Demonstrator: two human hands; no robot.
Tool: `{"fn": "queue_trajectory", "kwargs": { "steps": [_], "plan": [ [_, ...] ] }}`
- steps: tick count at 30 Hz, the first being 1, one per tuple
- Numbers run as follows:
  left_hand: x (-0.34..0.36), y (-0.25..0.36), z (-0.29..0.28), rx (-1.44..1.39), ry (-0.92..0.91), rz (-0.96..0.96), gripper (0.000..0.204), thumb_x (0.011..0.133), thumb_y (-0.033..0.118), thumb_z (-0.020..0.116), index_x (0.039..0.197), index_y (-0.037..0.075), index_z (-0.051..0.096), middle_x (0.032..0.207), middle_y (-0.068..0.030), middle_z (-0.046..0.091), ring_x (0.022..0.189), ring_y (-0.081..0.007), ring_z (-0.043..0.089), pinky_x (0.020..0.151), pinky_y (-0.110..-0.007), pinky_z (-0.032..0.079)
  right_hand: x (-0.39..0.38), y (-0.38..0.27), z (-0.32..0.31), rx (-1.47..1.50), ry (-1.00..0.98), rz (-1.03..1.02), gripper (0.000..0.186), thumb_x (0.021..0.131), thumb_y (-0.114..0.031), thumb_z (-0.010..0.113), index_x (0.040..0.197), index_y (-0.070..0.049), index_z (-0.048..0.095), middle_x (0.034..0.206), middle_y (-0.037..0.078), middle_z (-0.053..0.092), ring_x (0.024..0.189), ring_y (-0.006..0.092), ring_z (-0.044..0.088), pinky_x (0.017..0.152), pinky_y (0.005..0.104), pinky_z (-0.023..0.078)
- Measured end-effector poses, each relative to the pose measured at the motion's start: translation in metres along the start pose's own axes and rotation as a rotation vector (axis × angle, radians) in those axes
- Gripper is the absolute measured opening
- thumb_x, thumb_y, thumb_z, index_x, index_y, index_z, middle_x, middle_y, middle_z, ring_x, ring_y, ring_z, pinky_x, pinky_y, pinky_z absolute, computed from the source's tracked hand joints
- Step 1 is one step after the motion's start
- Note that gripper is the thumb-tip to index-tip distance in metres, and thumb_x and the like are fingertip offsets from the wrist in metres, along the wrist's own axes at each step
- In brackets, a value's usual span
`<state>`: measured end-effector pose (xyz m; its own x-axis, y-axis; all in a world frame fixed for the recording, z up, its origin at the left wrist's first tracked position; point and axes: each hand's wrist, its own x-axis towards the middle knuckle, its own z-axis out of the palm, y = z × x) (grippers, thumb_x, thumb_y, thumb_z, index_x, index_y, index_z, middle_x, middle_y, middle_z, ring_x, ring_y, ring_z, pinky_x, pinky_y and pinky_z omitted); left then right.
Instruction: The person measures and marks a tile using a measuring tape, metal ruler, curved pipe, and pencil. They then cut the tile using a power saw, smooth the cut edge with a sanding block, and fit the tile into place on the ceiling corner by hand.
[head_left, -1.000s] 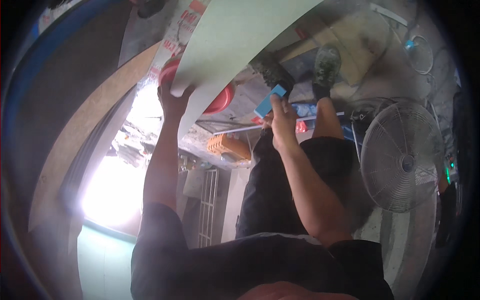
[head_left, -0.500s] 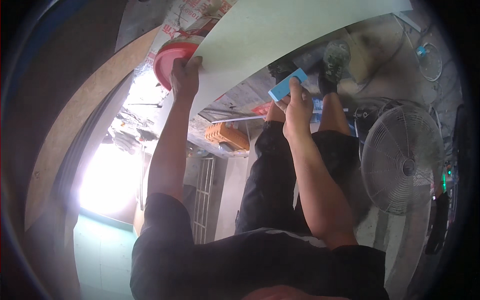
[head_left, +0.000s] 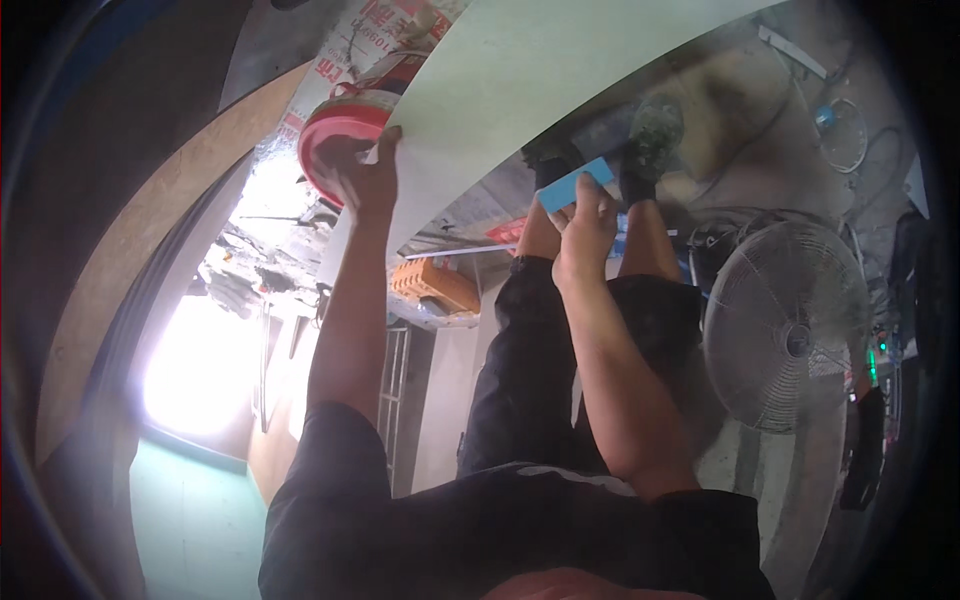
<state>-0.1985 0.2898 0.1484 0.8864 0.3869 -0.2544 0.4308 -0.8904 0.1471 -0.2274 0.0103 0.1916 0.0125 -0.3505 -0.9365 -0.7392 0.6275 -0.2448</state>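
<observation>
A large pale board (head_left: 520,80) stretches across the top of the view. By its left edge my left hand (head_left: 365,180) is open, thumb apart and fingers reaching over a round red tub (head_left: 322,130). Part of that tub is hidden by the hand and the board. My right hand (head_left: 587,235) grips a light blue rectangular block (head_left: 575,187), thumb along its face. The block is held below the board's lower edge, apart from it in the picture, above my legs.
A round wire-caged fan (head_left: 790,330) stands at the right. Between my arms, farther off, sits an orange crate-like box (head_left: 437,285). Cables and a blue-centred coil (head_left: 838,130) lie at upper right. A curved wooden edge (head_left: 120,240) runs down the left.
My left hand has shifted down slightly, its fingers spreading over the red tub. The blue block in my right hand has lowered a little and turned flatter. The whole view has moved slightly.
</observation>
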Motion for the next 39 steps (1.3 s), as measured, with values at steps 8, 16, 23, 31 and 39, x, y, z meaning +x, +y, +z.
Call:
{"fn": "queue_trajectory", "kwargs": {
  "steps": [8, 16, 23, 31, 39],
  "plan": [
    [-0.023, -0.024, -0.004, -0.102, -0.441, -0.637, 0.146, 0.069, 0.063, 0.088, 0.16, -0.002, -0.006, 0.163, -0.039, -0.009, 0.153, -0.0518, -0.01, 0.123, -0.061, 0.008, -0.003, 0.033, -0.003, -0.136, -0.427, -0.271, 0.039, 0.092, -0.007, 0.077, 0.123, 0.0, 0.054, 0.111, 0.007, 0.064, 0.099, 0.0114, 0.061, 0.087, 0.0281, 0.05],
    [-0.021, 0.001, 0.011, -0.098, -0.734, -0.685, 0.149, 0.076, 0.059, 0.085, 0.154, -0.008, -0.023, 0.157, -0.043, -0.028, 0.148, -0.0554, -0.027, 0.122, -0.064, -0.005, 0.006, 0.018, 0.046, -0.14, -0.221, -0.542, 0.032, 0.094, -0.011, 0.075, 0.117, 0.003, 0.058, 0.109, 0.009, 0.066, 0.099, 0.0151, 0.062, 0.088, 0.0315, 0.049],
    [-0.019, -0.023, 0.0, -0.104, -0.695, -0.611, 0.154, 0.073, 0.056, 0.088, 0.153, -0.004, -0.03, 0.157, -0.0421, -0.029, 0.148, -0.0592, -0.024, 0.122, -0.065, 0.002, 0.089, -0.257, 0.098, -0.167, 0.245, -0.58, 0.052, 0.098, -0.044, 0.063, 0.102, 0.008, 0.065, 0.102, 0.015, 0.069, 0.081, 0.026, 0.064, 0.074, 0.0428, 0.054],
    [-0.021, -0.016, 0.01, -0.017, -0.698, -0.715, 0.163, 0.063, 0.063, 0.091, 0.155, 0.007, -0.031, 0.161, -0.0382, -0.025, 0.151, -0.0606, -0.013, 0.123, -0.064, 0.009, 0.017, 0.021, 0.063, -0.556, -0.131, -0.552, 0.058, 0.105, -0.041, 0.057, 0.137, 0.007, 0.046, 0.138, 0.026, 0.053, 0.129, 0.0343, 0.052, 0.11, 0.0419, 0.039],
    [-0.014, -0.033, 0.007, -0.147, -0.787, -0.486, 0.095, 0.087, 0.043, 0.079, 0.153, 0.003, 0.024, 0.15, -0.0221, 0.033, 0.136, -0.0355, 0.033, 0.118, -0.046, 0.028, 0.116, -0.173, 0.068, -0.543, 0.16, -0.779, 0.048, 0.106, -0.039, 0.055, 0.122, 0.006, 0.057, 0.12, 0.019, 0.061, 0.103, 0.0293, 0.061, 0.09, 0.0435, 0.051]
  ]
}}
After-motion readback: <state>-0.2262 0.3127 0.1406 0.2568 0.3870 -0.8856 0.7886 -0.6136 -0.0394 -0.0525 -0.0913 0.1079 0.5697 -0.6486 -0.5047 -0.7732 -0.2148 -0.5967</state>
